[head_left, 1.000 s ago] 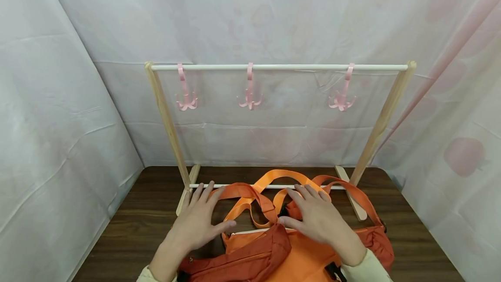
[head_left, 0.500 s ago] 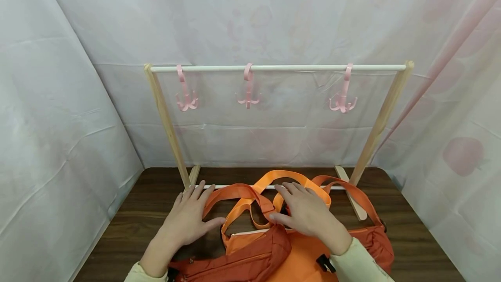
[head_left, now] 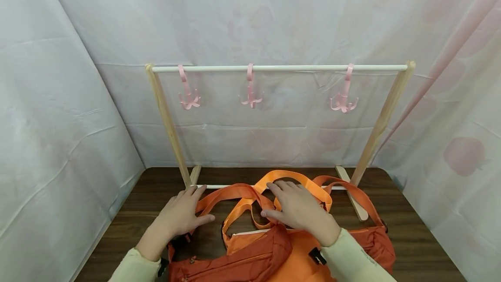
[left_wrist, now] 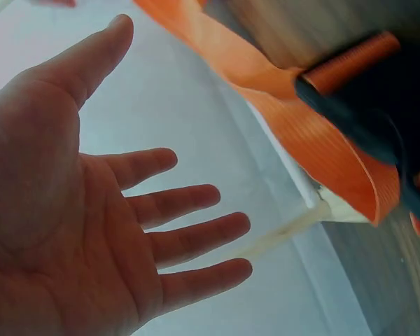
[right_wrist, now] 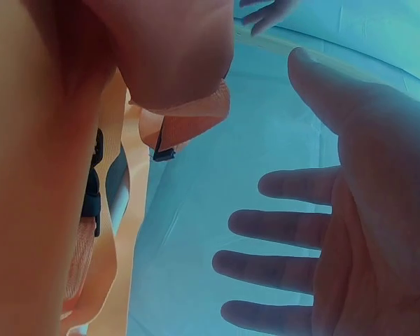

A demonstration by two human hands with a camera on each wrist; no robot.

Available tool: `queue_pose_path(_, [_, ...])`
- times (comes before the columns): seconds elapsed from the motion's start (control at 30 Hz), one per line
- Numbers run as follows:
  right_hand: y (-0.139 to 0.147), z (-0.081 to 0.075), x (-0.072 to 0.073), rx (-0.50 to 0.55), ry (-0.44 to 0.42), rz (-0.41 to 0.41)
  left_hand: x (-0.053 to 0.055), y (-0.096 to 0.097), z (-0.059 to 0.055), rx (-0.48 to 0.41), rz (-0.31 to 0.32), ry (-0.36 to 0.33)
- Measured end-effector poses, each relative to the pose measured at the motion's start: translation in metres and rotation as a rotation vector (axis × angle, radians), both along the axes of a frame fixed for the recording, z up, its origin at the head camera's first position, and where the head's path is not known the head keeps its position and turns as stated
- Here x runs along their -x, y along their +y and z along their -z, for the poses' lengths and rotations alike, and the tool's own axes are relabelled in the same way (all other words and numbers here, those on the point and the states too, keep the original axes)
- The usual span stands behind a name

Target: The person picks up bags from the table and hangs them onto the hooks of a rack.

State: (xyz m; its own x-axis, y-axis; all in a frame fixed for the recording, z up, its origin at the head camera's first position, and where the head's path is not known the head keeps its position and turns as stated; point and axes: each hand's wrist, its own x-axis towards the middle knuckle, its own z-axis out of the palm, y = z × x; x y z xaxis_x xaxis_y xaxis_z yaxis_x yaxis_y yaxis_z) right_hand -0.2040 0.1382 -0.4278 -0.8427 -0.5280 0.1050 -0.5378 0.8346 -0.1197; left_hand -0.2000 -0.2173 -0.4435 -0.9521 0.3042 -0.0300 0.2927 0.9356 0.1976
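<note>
In the head view, my left hand (head_left: 178, 214) hovers over the left side of a heap of bags, thumb out and fingers extended. The left wrist view shows its palm holding nothing, with an orange strap (left_wrist: 287, 119) and black buckle nearby. My right hand (head_left: 299, 208) is above the middle of the heap, its fingers spread straight in the right wrist view. A rust-red belt bag (head_left: 238, 258) lies in front, partly covering a bright orange bag (head_left: 299, 251). Another rust-red bag (head_left: 377, 245) lies to the right, partly hidden by my sleeve. Looped orange straps (head_left: 282, 175) rise between my hands.
Behind the bags stands a wooden rack with a white top bar (head_left: 297, 68). Pink multi-prong hooks hang on it: left (head_left: 189, 99), middle (head_left: 251, 95) and right (head_left: 344, 101). A dark wood table (head_left: 129, 221) lies beneath, with pale curtains (head_left: 274, 21) around it.
My left hand has drifted left and toward me, uncovering more of the rust-red strap. My right hand has shifted left over the bags. The hooks sway slightly; the bags have barely moved.
</note>
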Motion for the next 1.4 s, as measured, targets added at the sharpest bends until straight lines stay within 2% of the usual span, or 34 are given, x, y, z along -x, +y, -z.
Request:
queue_pose_path(0.17, [-0.005,0.001,0.004,-0.037,0.009,0.006,0.011,-0.003,0.004,0.025,0.008,-0.05])
queue_pose_path(0.4, [-0.014,0.002,0.011,-0.072,-0.023,0.017,0.024,-0.004,0.018,0.035,-0.007,-0.129])
queue_pose_path(0.67, [-0.026,0.002,0.019,-0.125,-0.035,-0.007,0.032,0.002,0.025,0.007,0.01,-0.169])
queue_pose_path(0.87, [-0.034,0.006,0.026,-0.138,-0.001,-0.035,0.038,0.005,0.031,0.013,0.031,-0.183])
queue_pose_path(1.17, [-0.05,0.015,0.038,-0.137,0.034,-0.067,0.049,0.007,0.041,0.008,0.053,-0.158])
queue_pose_path(1.4, [-0.061,0.019,0.047,-0.155,-0.018,-0.046,0.053,0.009,0.043,-0.009,0.072,-0.149])
